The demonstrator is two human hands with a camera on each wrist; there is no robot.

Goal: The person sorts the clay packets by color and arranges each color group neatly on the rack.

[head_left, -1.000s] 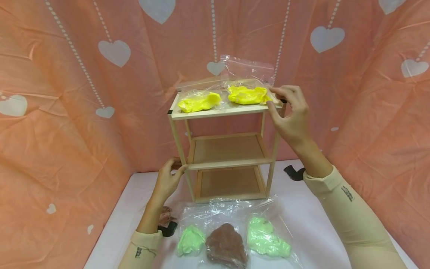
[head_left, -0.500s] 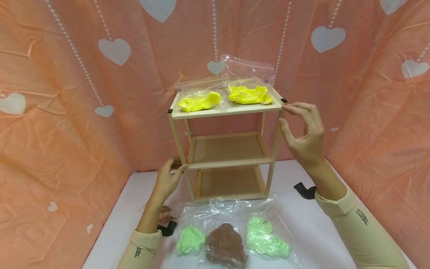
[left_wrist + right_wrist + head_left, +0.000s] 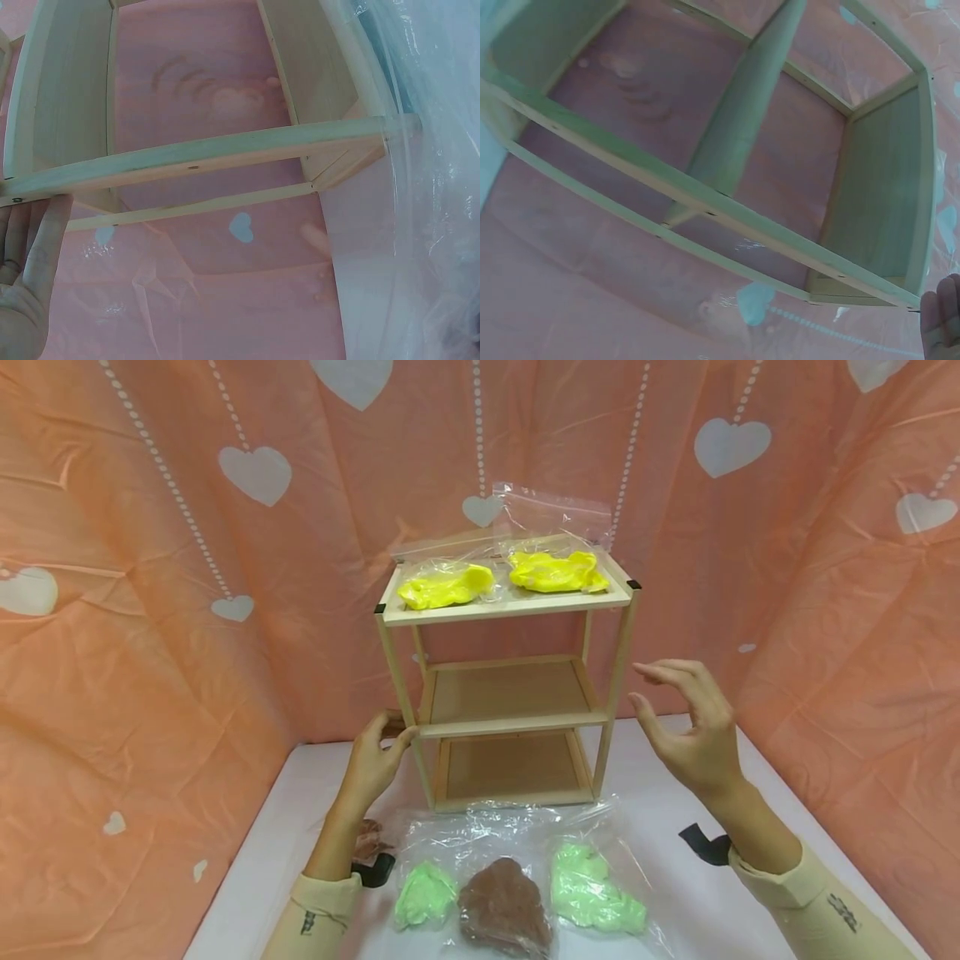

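A wooden three-tier shelf stands upright ahead. My left hand grips its front left post at the middle tier, thumb in front and fingers partly hidden behind. The left wrist view shows that hand against the post. Off the right side, my right hand hovers with relaxed, spread fingers and holds nothing. On the top tier lie two clear bags with yellow dough-like lumps, a left lump and a right lump. The lower two tiers hold nothing.
In front of the shelf, clear bags hold a left green lump, a brown lump and a right green lump. Another brown lump lies partly behind the left forearm. Pink heart-patterned cloth encloses the white table.
My right hand has left the right yellow bag at the top tier's corner and moved down and right, away from the shelf. The left hand stays on the post.
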